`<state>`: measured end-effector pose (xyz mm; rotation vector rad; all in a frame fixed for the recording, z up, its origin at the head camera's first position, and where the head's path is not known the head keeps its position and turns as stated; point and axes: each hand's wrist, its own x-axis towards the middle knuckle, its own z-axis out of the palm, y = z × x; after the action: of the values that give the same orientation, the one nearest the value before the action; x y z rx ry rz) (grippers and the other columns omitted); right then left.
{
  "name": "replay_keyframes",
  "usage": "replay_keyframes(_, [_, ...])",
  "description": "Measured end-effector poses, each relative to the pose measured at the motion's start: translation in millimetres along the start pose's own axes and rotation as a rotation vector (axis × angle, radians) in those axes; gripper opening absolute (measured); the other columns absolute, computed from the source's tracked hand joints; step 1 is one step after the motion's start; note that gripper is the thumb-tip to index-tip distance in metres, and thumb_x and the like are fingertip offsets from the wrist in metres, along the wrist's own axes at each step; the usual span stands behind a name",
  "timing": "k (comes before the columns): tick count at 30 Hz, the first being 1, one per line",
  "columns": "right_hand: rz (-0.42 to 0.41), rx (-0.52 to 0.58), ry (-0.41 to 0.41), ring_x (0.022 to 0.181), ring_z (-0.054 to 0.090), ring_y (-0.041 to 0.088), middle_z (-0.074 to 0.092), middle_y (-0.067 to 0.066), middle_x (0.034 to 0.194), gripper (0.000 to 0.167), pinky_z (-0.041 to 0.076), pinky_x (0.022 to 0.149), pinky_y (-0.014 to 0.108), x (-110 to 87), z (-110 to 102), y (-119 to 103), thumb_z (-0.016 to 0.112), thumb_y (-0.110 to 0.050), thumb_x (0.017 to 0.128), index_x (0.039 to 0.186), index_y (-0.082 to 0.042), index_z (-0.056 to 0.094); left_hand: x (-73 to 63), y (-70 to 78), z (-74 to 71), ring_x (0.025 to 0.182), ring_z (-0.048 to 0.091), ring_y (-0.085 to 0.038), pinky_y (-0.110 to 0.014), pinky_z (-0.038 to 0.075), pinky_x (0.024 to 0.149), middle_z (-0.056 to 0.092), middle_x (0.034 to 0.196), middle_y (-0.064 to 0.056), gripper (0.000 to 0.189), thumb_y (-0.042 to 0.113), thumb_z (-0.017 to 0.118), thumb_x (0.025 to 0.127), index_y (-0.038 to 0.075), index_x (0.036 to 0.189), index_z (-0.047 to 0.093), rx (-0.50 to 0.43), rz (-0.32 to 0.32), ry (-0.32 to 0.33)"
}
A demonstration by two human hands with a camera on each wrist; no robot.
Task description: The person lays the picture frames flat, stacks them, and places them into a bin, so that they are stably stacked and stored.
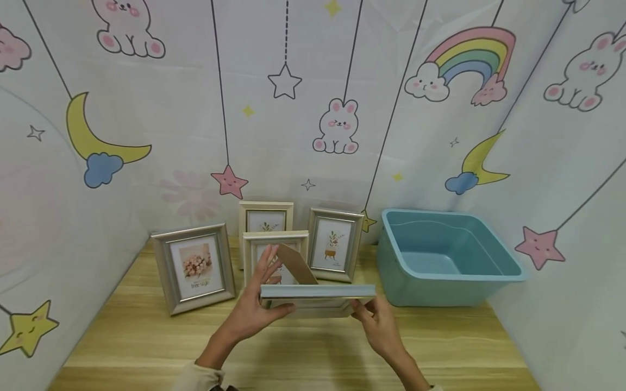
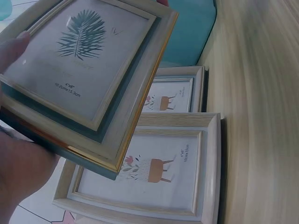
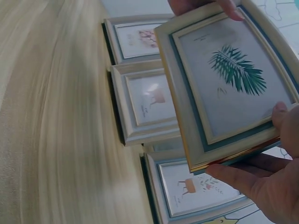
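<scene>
Both hands hold a picture frame [image 1: 318,291], lifted over the table and seen almost edge-on in the head view. My left hand [image 1: 249,312] grips its left end, thumb at the front and fingers behind. At the right end, my right hand [image 1: 379,326] pinches it between thumb and fingers. In the right wrist view the frame [image 3: 184,93] has a cream border, a teal band and a gold edge. Behind its glass is a green leaf print [image 3: 238,70]. A brown stand [image 1: 297,264] sticks out from the back.
Behind stand a silver frame [image 1: 163,271] at left, two cream frames, one at the back [image 1: 266,206] and one nearer [image 1: 276,235], and another silver frame [image 1: 313,241]. A blue plastic bin [image 1: 450,293] stands right on the wooden table [image 1: 195,347]. A cartoon-printed cloth [image 1: 186,125] hangs around.
</scene>
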<state>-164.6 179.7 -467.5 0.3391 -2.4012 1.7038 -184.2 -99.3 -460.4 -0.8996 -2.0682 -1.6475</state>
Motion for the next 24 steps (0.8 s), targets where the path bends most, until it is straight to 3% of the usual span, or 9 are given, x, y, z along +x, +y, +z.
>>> replay_keyframes(3, [-0.031, 0.02, 0.023, 0.103, 0.07, 0.035, 0.065, 0.025, 0.116, 0.025, 0.061, 0.082, 0.036, -2.3, 3, 2, 0.061, -0.006, 0.098, 0.12, 0.004, 0.06, 2.4, 0.9, -3.7, 0.148, 0.031, -0.009, -0.045, 0.046, 0.109, 0.014, 0.169, -0.004, 0.115, -0.004, 0.084, 0.074, 0.0, 0.158, 0.005, -0.028, 0.013, -0.024])
replay_keyframes(10, [-0.205, 0.039, 0.084, 0.099, 0.065, 0.001, 0.069, 0.016, 0.107, 0.017, 0.061, 0.08, 0.028, -3.9, 8, 11, 0.059, 0.005, 0.095, 0.112, 0.003, 0.063, 6.0, 1.8, -6.9, 0.152, 0.024, -0.01, -0.027, 0.033, 0.119, 0.014, 0.169, -0.011, 0.121, -0.003, 0.088, 0.07, -0.001, 0.158, 0.005, -0.036, 0.058, -0.063])
replay_keyframes(17, [-0.413, 0.091, 0.112, 0.109, 0.064, 0.002, 0.066, 0.027, 0.113, 0.023, 0.055, 0.086, 0.016, -3.8, 7, 20, 0.056, 0.015, 0.092, 0.113, 0.01, 0.062, 5.0, 6.3, -8.5, 0.153, 0.021, -0.011, -0.029, 0.034, 0.118, 0.011, 0.168, -0.016, 0.124, 0.005, 0.091, 0.069, 0.002, 0.16, 0.006, 0.011, 0.046, -0.113])
replay_keyframes(22, [-0.529, 0.136, 0.098, 0.119, 0.063, 0.009, 0.066, 0.02, 0.123, 0.024, 0.051, 0.096, 0.016, -2.8, 3, 26, 0.055, 0.017, 0.091, 0.114, 0.015, 0.058, 4.0, 10.4, -6.7, 0.153, 0.022, -0.013, -0.035, 0.035, 0.119, 0.014, 0.168, -0.016, 0.124, 0.008, 0.092, 0.069, 0.004, 0.16, 0.008, 0.044, 0.036, -0.122])
replay_keyframes(24, [-0.559, 0.126, 0.114, 0.122, 0.062, 0.01, 0.066, 0.019, 0.125, 0.025, 0.05, 0.098, 0.017, -2.0, 2, 27, 0.056, 0.017, 0.091, 0.115, 0.015, 0.058, 3.3, 11.1, -5.2, 0.153, 0.022, -0.014, -0.032, 0.033, 0.12, 0.015, 0.167, -0.017, 0.124, 0.005, 0.092, 0.067, 0.003, 0.16, 0.008, 0.048, 0.052, -0.113])
